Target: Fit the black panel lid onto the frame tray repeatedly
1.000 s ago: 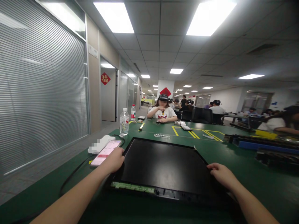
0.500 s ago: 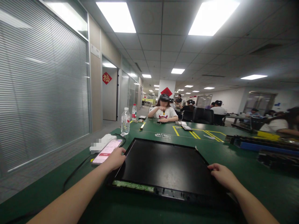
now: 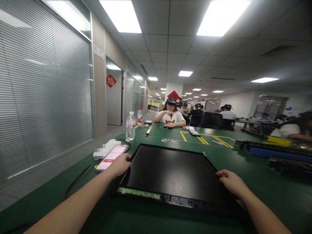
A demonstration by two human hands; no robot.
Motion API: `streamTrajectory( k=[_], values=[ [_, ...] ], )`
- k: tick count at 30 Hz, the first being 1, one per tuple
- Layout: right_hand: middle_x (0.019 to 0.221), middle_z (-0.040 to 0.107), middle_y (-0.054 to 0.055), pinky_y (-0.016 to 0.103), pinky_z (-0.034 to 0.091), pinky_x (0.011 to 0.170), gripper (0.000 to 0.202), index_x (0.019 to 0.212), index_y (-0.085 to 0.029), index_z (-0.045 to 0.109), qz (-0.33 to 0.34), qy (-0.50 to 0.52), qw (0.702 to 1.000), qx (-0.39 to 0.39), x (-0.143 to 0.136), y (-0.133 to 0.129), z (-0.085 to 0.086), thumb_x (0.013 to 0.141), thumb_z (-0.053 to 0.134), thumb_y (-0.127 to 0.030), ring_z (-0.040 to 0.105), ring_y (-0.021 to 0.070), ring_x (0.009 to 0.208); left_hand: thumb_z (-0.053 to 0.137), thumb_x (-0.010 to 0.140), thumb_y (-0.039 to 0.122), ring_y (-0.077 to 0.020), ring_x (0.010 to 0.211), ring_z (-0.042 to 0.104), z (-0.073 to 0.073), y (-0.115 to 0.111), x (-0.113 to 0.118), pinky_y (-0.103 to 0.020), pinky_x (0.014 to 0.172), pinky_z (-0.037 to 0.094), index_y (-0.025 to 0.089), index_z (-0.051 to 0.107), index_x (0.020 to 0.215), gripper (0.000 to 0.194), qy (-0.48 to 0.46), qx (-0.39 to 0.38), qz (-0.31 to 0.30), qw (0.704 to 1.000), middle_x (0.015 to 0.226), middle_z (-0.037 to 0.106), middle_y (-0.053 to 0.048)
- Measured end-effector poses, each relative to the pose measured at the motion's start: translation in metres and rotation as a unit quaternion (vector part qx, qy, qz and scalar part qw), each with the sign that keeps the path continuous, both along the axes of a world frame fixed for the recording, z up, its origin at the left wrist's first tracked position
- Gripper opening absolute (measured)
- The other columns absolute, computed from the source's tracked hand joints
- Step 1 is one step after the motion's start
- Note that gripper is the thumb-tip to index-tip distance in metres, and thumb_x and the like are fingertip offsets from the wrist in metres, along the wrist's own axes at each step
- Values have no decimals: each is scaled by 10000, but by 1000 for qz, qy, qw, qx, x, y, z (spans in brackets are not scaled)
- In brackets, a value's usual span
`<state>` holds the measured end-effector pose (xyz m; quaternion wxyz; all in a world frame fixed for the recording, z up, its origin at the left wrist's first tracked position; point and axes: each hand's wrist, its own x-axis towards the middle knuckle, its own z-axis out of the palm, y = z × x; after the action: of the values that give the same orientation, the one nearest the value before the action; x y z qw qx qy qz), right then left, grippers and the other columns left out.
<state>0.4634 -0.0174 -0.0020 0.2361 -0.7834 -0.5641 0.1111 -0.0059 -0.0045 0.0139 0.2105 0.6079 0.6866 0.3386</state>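
Note:
A large black screen panel point(image 3: 173, 175) lies on the green table, its glossy face up. Along its near edge, at the left, runs a green circuit board strip point(image 3: 139, 193). My left hand point(image 3: 121, 165) grips the panel's left edge, fingers curled at the rim. On the opposite side, my right hand point(image 3: 230, 182) pinches the right edge. Beside my left hand rests a phone point(image 3: 111, 157) with a lit pink and white display.
Behind the phone are a white object point(image 3: 107, 149) and a black cable. A clear bottle point(image 3: 130, 126) and a red-capped bottle point(image 3: 139, 116) stand farther back. A person point(image 3: 170, 113) sits across the green table point(image 3: 255, 195). Dark strips and a blue bar point(image 3: 268, 154) lie right.

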Motion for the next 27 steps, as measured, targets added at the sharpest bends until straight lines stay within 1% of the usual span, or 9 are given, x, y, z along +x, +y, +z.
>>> streamTrajectory(
  k=[3,6,8,10,13,17,20,24,27],
  values=[
    [903,687,63,255,445,688,320,869,-176,677,-5,0,1000,-1,-2,-2,1,630,473,-115,621,193,835,519,585,81,-228,880,640,3,-2,1,-271,745,471,137,615,881,315,-77,-15,-5,997,874,699,-64],
    [901,686,57,253,445,690,308,867,-184,672,-6,2,1000,-1,-2,-2,1,641,472,-120,623,190,831,522,629,123,-204,762,666,10,-6,4,-258,657,498,132,584,945,322,-160,-31,-6,987,792,701,-38],
    [911,685,51,245,442,701,299,865,-189,667,-6,3,1000,-2,-1,-2,1,651,471,-117,622,184,843,540,651,163,-203,703,670,14,-7,5,-264,616,505,142,570,984,335,-212,-41,-1,976,720,696,-15],
    [921,685,48,239,440,701,296,866,-189,663,-5,5,1000,-5,-1,-1,1,656,470,-112,621,181,853,554,671,198,-203,639,667,17,-6,6,-277,580,506,156,546,1054,386,-260,-52,5,964,648,684,4],
    [930,684,49,236,439,689,306,880,-183,661,-2,8,1000,-10,0,-1,0,657,464,-110,621,179,855,540,718,225,-191,565,655,18,-1,7,-288,554,505,183,470,1177,467,-328,-67,8,942,599,668,18],
    [913,688,41,234,439,701,302,868,-189,664,-6,-7,1000,-10,-2,-2,2,652,468,-111,620,176,853,519,762,204,-165,560,653,17,3,8,-265,566,510,183,376,1256,514,-398,-80,-1,914,593,657,24],
    [909,692,42,238,442,701,299,858,-189,668,-7,-10,1000,-5,-5,-4,5,650,468,-110,621,178,848,549,756,184,-161,539,651,17,1,9,-261,550,511,204,350,1274,555,-426,-87,-15,900,601,661,26],
    [901,693,45,236,439,692,295,855,-184,668,-9,-15,1000,-5,-8,-6,7,659,464,-100,621,177,846,636,702,179,-172,529,658,16,-2,8,-282,540,522,234,367,1264,625,-455,-94,-36,885,661,694,13],
    [918,689,47,232,438,701,294,864,-181,664,-6,-13,1000,-4,-7,-6,6,661,468,-98,619,178,858,698,652,195,-198,591,679,16,-5,9,-306,584,539,214,448,1212,614,-489,-103,-60,864,677,710,-8]
  ],
)
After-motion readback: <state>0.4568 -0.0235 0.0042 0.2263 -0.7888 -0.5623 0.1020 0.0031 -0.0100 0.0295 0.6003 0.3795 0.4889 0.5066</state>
